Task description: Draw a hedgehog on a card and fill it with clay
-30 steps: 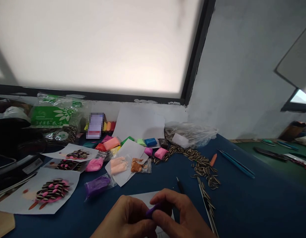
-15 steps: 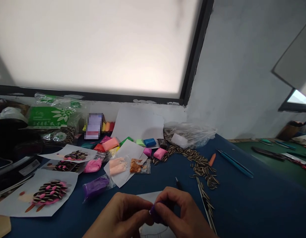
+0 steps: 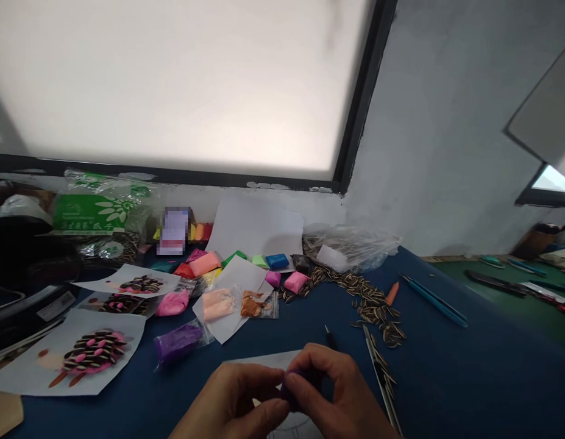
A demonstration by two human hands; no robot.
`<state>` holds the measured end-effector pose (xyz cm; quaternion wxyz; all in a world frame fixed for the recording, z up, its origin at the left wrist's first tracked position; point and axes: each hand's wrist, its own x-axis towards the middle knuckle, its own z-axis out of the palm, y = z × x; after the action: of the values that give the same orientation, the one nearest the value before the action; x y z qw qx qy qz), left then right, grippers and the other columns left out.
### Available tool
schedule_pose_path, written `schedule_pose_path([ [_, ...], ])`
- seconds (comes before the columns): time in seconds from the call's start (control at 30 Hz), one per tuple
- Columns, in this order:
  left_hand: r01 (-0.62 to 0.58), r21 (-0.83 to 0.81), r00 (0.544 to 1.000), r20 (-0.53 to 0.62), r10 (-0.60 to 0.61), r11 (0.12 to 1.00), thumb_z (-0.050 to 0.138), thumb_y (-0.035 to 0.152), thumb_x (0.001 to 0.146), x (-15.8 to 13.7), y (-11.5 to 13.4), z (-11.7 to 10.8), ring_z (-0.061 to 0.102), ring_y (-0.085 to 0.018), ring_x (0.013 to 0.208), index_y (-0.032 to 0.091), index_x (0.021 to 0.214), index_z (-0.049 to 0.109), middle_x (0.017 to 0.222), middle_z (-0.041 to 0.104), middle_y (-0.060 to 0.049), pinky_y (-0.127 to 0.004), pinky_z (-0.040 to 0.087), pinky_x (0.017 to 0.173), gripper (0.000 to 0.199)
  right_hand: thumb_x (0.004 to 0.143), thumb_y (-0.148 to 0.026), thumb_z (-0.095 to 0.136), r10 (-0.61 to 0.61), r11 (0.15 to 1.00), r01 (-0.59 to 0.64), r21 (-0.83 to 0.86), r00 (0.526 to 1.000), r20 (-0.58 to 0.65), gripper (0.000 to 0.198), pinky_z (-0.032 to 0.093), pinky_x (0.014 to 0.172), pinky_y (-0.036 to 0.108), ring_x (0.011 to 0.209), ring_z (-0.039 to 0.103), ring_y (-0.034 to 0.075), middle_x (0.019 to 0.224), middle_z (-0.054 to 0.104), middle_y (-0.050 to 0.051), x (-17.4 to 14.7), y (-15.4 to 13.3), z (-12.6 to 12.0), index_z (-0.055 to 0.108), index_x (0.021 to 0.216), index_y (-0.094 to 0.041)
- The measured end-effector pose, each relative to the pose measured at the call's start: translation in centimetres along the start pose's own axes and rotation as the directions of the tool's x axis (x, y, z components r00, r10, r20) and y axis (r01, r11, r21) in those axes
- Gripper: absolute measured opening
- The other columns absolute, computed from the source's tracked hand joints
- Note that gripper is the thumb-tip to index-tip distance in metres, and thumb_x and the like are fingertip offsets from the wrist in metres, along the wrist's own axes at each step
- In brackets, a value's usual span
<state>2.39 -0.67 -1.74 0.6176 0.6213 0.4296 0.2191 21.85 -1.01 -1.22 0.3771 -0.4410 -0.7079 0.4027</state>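
Observation:
A small lump of dark purple modelling clay [image 3: 287, 393] is pinched in my right hand [image 3: 341, 390], between thumb and curled fingers, which partly hide it. My left hand [image 3: 245, 399] meets it from the other side, its thumb and forefinger tips at the left edge of the clay with a small gap between them. Beneath both hands lies a white sheet with a line drawing [image 3: 291, 430], mostly covered. To the left, a clear bag of purple clay [image 3: 179, 342] rests on the blue tabletop.
Several packets of coloured clay, such as a peach one [image 3: 218, 305], lie ahead. Sunflower seeds [image 3: 369, 299] trail from a plastic bag [image 3: 355, 247]. Craft knife [image 3: 380, 378], pen [image 3: 328, 335] and blue tweezers [image 3: 435, 300] lie right. Printed hedgehog pictures [image 3: 94, 353] are at left.
My left thumb has moved down and the left forefinger slightly up, so their tips are farther apart around the clay. The right hand keeps its pinch. The view has shifted very slightly.

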Motion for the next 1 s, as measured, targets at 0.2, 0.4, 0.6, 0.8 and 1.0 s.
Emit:
schedule_pose_path([
  [0.2,0.125,0.036,0.991,-0.041,-0.124,0.992,0.061,0.056,0.07,1.0,-0.7,0.4,0.066,-0.018,0.055,0.015,0.074,0.079,0.07,0.073,-0.005,-0.021,0.031,0.041,0.046,0.091,-0.039,0.066,-0.017,0.998,0.014,0.062,0.999,0.052,0.029,0.046,0.064,0.028,0.067,0.06,0.017,0.071,0.065,0.004,-0.1,0.3,0.1,0.071,0.075,-0.016],
  [0.4,0.109,-0.059,0.992,-0.054,-0.112,0.992,0.07,0.056,0.075,0.7,-0.9,0.0,0.063,-0.015,0.054,0.015,0.087,0.08,0.08,0.08,-0.007,-0.019,0.03,0.042,0.044,0.096,-0.056,0.064,0.091,0.975,-0.104,0.194,0.993,0.076,0.04,0.052,0.072,0.032,0.078,0.065,0.02,0.085,0.07,0.006,-0.3,0.3,-0.1,0.076,0.104,-0.018],
  [0.6,0.122,-0.051,0.991,-0.051,-0.125,0.991,0.072,0.064,0.07,1.2,-1.6,0.2,0.06,-0.015,0.053,0.016,0.081,0.078,0.074,0.077,-0.006,-0.021,0.035,0.046,0.049,0.096,-0.047,0.067,0.102,0.967,-0.124,0.223,0.989,0.107,0.032,0.048,0.066,0.027,0.07,0.06,0.016,0.075,0.063,0.002,-0.3,-0.1,-0.2,0.07,0.082,-0.017],
  [0.8,0.1,0.127,0.992,-0.086,-0.09,0.987,0.066,0.049,0.074,0.4,-0.3,0.2,0.063,-0.018,0.06,0.018,0.092,0.082,0.076,0.071,-0.001,-0.024,0.041,0.053,0.04,0.096,-0.043,0.065,0.051,0.987,-0.06,0.15,0.997,0.061,0.031,0.047,0.064,0.027,0.071,0.058,0.017,0.075,0.062,0.002,0.0,0.1,-0.2,0.07,0.08,-0.017],
  [1.0,0.086,0.102,0.996,-0.001,-0.086,0.991,0.059,0.055,0.078,0.1,0.4,0.0,0.061,-0.018,0.058,0.014,0.081,0.08,0.063,0.061,0.0,-0.022,0.032,0.045,0.046,0.095,-0.052,0.067,0.068,0.959,-0.088,0.268,0.994,0.084,0.038,0.05,0.066,0.028,0.069,0.062,0.017,0.074,0.062,0.003,0.0,0.5,0.1,0.071,0.082,-0.016],
])
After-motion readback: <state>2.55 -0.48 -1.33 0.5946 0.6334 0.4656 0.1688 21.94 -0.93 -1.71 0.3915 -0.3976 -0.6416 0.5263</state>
